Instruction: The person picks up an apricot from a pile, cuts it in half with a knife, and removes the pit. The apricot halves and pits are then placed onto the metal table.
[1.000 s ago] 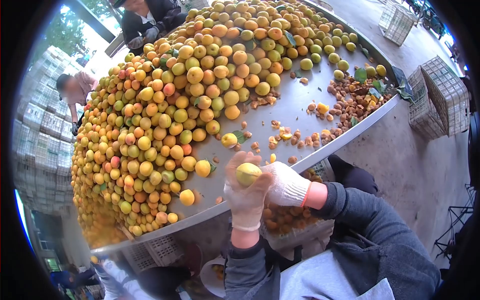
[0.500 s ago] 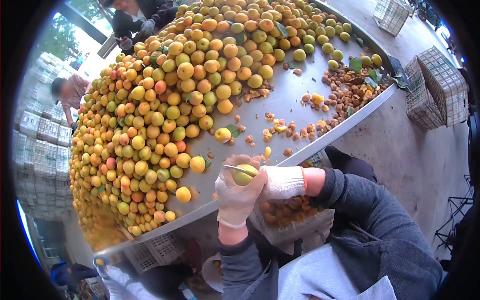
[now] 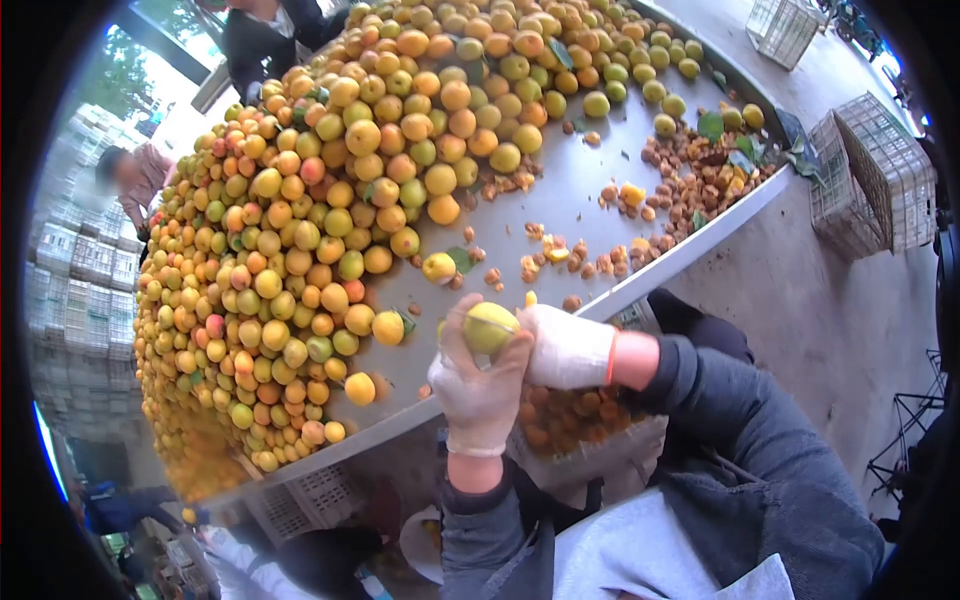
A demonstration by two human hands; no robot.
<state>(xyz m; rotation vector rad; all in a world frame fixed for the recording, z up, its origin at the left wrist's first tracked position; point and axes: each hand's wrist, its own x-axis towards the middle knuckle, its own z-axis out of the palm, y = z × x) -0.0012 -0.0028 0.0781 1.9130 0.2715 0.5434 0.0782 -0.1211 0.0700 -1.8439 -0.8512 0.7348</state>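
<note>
My left hand [image 3: 474, 398], in a pale work glove, holds a yellow-green apricot [image 3: 490, 327] between thumb and fingers above the table's near edge. My right hand [image 3: 568, 347], in a white knitted glove, is closed beside it, touching the fruit's right side. A thin knife blade ran from this hand across the fruit a moment ago; now it is hardly visible, and its handle is hidden in the glove. Just beyond the hands, a single apricot [image 3: 439, 268] rests by a green leaf, with brown pits [image 3: 589, 268] scattered to its right.
A large heap of apricots [image 3: 300, 250] covers the left and far side of the metal table [image 3: 480, 235]. Pits and leaves pile at the right corner. Below my hands stands a crate of cut fruit [image 3: 565, 425]. Plastic crates [image 3: 870, 175] stand right; other people work around the table.
The knife blade lay plainly across the apricot's top before; now the fruit is turned and more of its face shows. Both hands have shifted only slightly.
</note>
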